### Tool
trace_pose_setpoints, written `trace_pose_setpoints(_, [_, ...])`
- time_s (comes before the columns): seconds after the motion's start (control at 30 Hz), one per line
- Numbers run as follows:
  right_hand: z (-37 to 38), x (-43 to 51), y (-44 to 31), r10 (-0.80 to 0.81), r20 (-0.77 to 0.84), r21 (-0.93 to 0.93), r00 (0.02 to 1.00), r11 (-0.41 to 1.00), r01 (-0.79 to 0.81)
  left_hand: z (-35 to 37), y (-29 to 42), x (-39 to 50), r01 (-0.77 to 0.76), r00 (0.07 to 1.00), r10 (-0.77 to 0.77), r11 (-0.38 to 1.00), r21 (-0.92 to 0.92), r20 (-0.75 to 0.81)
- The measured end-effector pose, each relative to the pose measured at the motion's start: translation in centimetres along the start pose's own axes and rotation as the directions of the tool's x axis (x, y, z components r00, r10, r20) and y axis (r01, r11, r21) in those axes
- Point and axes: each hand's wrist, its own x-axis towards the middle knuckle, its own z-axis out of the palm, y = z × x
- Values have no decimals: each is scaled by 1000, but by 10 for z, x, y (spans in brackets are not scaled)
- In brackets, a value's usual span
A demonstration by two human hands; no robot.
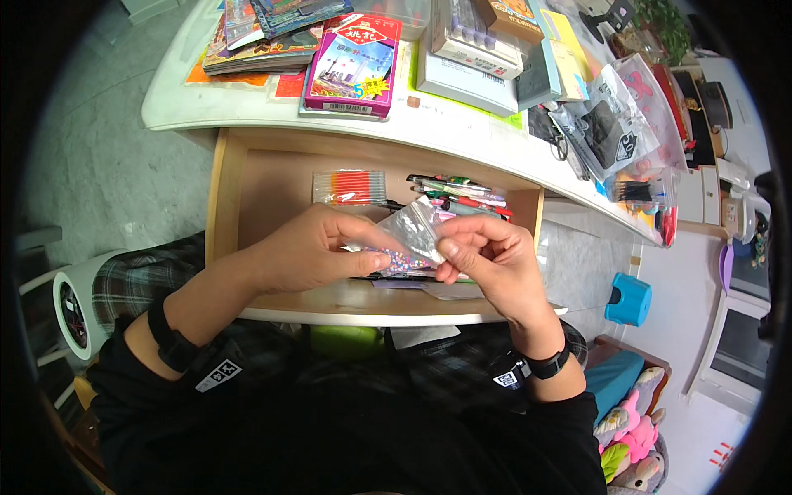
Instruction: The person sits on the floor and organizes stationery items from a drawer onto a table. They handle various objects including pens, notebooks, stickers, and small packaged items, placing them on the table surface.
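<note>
Above the open wooden drawer [272,179], both hands hold a small clear plastic zip bag [411,226] with tiny multicoloured beads at its lower part. My left hand [322,247] pinches the bag's left side between thumb and fingers. On the right, my right hand [486,247] grips the edge near the zip. Inside the drawer, beyond the bag, lie a clear packet of orange-and-red sticks [349,187] and a pile of pens [464,195]. Paper pieces [455,291] rest near the drawer's front wall, partly hidden by the hands and bag.
The white desk top [185,99] carries stacked booklets [266,55], a purple-and-red box [356,68], stacked white boxes [467,80], plastic packets [609,124] and scissors [560,147]. A blue stool [628,299] stands on the floor to the right, near plush toys [640,439].
</note>
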Motion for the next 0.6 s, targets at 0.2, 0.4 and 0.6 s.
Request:
trace_pose_setpoints(0.2, [11, 2, 7, 64, 34, -30, 997, 998, -63, 2, -1, -2, 66, 994, -84, 969, -237, -71])
trace_pose_setpoints(0.4, [11, 6, 9, 43, -5, -40, 999, 998, -43, 4, -2, -3, 190, 981, -193, 925, -329, 24])
trace_pose_setpoints(0.6, [13, 3, 10, 46, 17, -107, 999, 993, -44, -3, -2, -4, 85, 991, -75, 992, -89, 109])
